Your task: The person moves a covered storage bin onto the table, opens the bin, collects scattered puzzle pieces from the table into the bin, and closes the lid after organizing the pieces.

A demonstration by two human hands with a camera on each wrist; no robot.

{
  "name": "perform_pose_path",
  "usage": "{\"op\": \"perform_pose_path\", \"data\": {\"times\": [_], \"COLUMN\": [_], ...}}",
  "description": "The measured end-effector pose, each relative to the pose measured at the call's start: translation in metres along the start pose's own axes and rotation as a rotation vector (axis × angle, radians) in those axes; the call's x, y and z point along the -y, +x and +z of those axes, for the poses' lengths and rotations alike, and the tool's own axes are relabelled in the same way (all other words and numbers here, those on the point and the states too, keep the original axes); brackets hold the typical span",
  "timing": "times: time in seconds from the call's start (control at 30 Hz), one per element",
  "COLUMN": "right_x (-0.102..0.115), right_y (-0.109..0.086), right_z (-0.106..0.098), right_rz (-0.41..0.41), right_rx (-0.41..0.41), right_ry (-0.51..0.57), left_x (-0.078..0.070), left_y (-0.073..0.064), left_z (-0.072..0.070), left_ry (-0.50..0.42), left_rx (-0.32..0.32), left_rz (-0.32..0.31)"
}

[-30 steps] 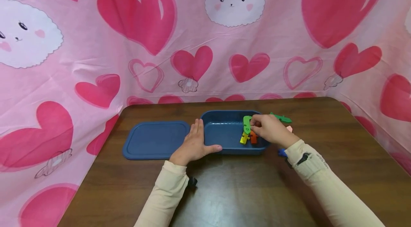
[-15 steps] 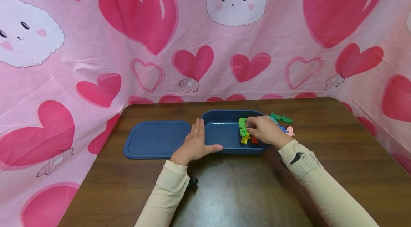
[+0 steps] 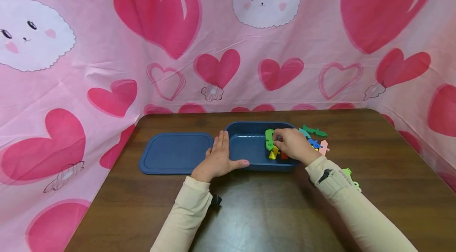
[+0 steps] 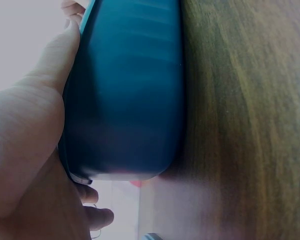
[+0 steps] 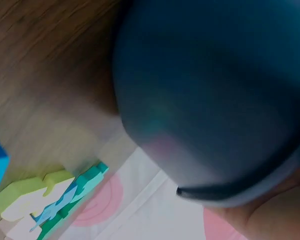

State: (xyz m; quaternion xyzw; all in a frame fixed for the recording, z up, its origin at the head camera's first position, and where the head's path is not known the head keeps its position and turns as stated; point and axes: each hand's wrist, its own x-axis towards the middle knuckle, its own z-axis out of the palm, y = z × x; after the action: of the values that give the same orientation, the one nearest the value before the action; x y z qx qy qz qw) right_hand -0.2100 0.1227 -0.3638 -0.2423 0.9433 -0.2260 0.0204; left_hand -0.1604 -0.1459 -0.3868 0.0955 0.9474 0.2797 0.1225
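Observation:
A dark blue rectangular box [image 3: 249, 152] stands uncovered near the far side of the table. My left hand [image 3: 215, 160] rests against its left end, fingers straight and thumb along the front rim; the left wrist view shows the palm at the rim of the box wall [image 4: 130, 90]. Inside the box, my right hand [image 3: 295, 144] pinches a flat green puzzle-like piece [image 3: 269, 140]. Under and beside that piece lie a yellow piece [image 3: 273, 153] and an orange-red piece [image 3: 284, 156]. The right fingertips are hidden behind the box wall in the right wrist view.
A blue lid [image 3: 178, 153] lies flat left of the box. Right of the box are a dark green piece [image 3: 314, 130], a blue piece [image 3: 314, 143], a pink piece [image 3: 323, 148] and a light green piece [image 3: 351, 179] beside the right sleeve. A pink heart-print cloth [image 3: 213, 26] hangs behind.
My right hand has shifted a little left inside the box with the green piece, then stayed nearly still. More pieces at the right now show past the right arm. The left hand has kept its place.

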Motion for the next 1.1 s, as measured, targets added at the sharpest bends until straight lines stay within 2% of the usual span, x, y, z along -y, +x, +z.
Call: {"op": "perform_pose_path", "data": {"times": [0.17, 0.3, 0.7, 1.1], "right_x": [0.007, 0.012, 0.015, 0.015], "right_y": [0.004, 0.007, 0.010, 0.014], "right_z": [0.005, 0.008, 0.011, 0.017], "right_rz": [-0.011, 0.004, 0.121, 0.124], "right_rx": [-0.024, -0.012, 0.035, 0.026], "right_ry": [-0.021, -0.020, -0.048, -0.036], "left_x": [-0.001, -0.001, -0.002, 0.000], "left_y": [0.001, 0.001, 0.000, 0.000], "left_z": [0.000, 0.000, 0.000, 0.000], "left_ry": [0.000, 0.009, -0.004, -0.002], "left_rx": [-0.008, -0.005, 0.008, 0.004], "left_rz": [0.006, 0.009, 0.004, -0.001]}}
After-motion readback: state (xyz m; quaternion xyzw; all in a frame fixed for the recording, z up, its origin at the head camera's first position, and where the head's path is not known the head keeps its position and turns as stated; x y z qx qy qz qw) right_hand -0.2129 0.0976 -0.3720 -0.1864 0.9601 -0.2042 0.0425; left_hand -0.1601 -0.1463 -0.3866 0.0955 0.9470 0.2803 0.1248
